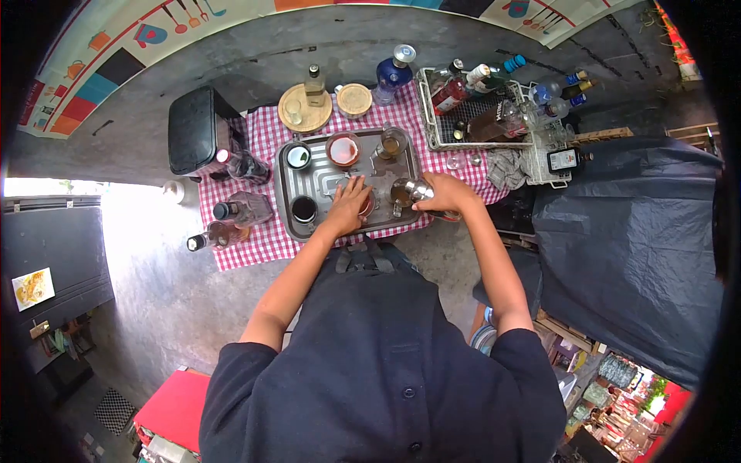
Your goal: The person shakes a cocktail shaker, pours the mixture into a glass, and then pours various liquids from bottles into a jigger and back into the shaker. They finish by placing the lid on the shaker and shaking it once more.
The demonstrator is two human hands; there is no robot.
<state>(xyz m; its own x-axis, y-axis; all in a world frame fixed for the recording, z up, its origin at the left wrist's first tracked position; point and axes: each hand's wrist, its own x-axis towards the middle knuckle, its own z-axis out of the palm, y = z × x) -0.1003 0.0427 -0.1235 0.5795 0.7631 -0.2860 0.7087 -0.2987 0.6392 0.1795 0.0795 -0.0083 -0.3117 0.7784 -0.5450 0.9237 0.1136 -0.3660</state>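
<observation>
In my right hand (446,193) is a silver cocktail shaker (419,190), tipped to the left, its narrow end right at the rim of a glass mug (399,202) holding a brownish drink. My left hand (349,204) is spread out over the metal tray (287,181), beside a glass with a reddish drink (368,204) that it partly covers. Also on the tray stand a mug of dark liquid (304,208), a mug with a pale green drink (298,157), a wide glass of foamy red drink (343,150) and an amber-filled mug (391,144).
A red checked cloth (258,251) lies under the tray. Bottles (251,207) and a black bin (193,131) stand left. Behind are round wooden boards (316,117) and a blue bottle (394,73). A wire basket of bottles (432,143) and a grey cloth (505,170) are right.
</observation>
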